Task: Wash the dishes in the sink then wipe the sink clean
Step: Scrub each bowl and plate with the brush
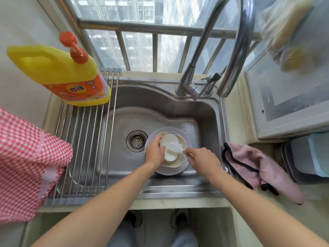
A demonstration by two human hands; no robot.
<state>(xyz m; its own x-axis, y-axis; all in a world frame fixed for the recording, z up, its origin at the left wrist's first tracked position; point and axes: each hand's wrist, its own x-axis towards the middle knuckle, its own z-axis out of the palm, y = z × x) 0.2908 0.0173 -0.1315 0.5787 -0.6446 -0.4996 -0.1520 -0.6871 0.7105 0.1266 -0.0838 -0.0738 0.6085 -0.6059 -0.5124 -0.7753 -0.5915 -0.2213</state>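
In the steel sink (pixel 160 106), a stack of dishes stands right of the drain (pixel 136 141): a white bowl with a dark rim (pixel 171 139) inside a cream bowl (pixel 182 142), on a pale plate (pixel 175 171). My left hand (pixel 154 152) grips the white bowl's left rim. My right hand (pixel 203 158) pinches a white cloth (pixel 175 147) that lies across the inside of that bowl.
A yellow detergent bottle (pixel 71 72) stands on the roll-up rack (pixel 85 150) over the sink's left side. A red checked cloth (pixel 26 164) hangs at left. The tap (pixel 229 50) arches over the back right. A pink towel (pixel 258 168) lies on the right counter.
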